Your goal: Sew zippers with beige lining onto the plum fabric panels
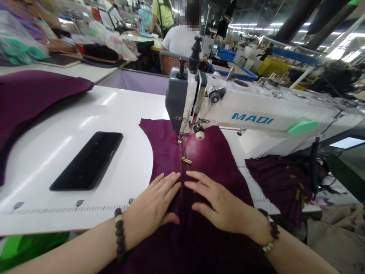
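A dark purple leather-like panel (211, 150) lies under the sewing machine (262, 110) and hangs toward me over the table's front edge. Down its middle runs a zipper (184, 173) with a gold zipper pull (186, 160), just in front of the presser foot (180, 140). My left hand (158, 198) rests flat on the panel left of the zipper, fingers stretched out. On the other side, my right hand (215, 199) lies with fingers spread, its fingertips close beside the zipper. Neither hand grips anything.
A black phone (88, 161) lies on the white table (128, 110) at left. More purple material (34, 99) sits at far left. Zippers with gold pulls (282, 179) are piled at right. A person in a white shirt (182, 40) sits beyond the machine.
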Demonstrator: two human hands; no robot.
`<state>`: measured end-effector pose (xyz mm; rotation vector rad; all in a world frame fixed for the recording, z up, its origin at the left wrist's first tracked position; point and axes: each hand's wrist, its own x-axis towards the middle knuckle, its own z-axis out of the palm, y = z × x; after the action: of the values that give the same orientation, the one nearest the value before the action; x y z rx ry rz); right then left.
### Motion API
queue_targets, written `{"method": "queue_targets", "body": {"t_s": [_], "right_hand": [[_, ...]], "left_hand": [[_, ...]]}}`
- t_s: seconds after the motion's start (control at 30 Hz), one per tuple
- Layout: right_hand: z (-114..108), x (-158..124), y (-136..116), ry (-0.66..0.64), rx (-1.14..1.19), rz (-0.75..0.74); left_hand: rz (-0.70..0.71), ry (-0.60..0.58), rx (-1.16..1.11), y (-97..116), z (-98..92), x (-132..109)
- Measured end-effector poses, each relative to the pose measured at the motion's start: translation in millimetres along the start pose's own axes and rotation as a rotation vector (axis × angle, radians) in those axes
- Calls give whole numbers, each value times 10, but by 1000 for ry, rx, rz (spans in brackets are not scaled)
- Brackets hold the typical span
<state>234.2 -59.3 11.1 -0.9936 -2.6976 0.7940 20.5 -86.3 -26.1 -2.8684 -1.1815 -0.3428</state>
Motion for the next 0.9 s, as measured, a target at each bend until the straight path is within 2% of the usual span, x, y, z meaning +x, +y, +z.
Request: {"method": "queue_targets", "body": {"t_s": [0.1,0.2,0.47,0.67,0.77,0.9], "right_hand": [[85,243,31,158,-223,73],[175,408,89,222,-373,97],[277,410,172,289,-340,112],[382,437,168,327,-337,146],[402,448,142,359,-345,159],[402,461,97,369,-354,183]], "left_hand": [[17,9,35,-11,20,-21],[19,-33,57,-17,-7,-1],[-27,-156,-19,-62,-118,82],[-123,-260,5,-91,-221,320],[-130,-239,22,-94,-187,351],[-188,-72,7,-107,-1,227]]}}
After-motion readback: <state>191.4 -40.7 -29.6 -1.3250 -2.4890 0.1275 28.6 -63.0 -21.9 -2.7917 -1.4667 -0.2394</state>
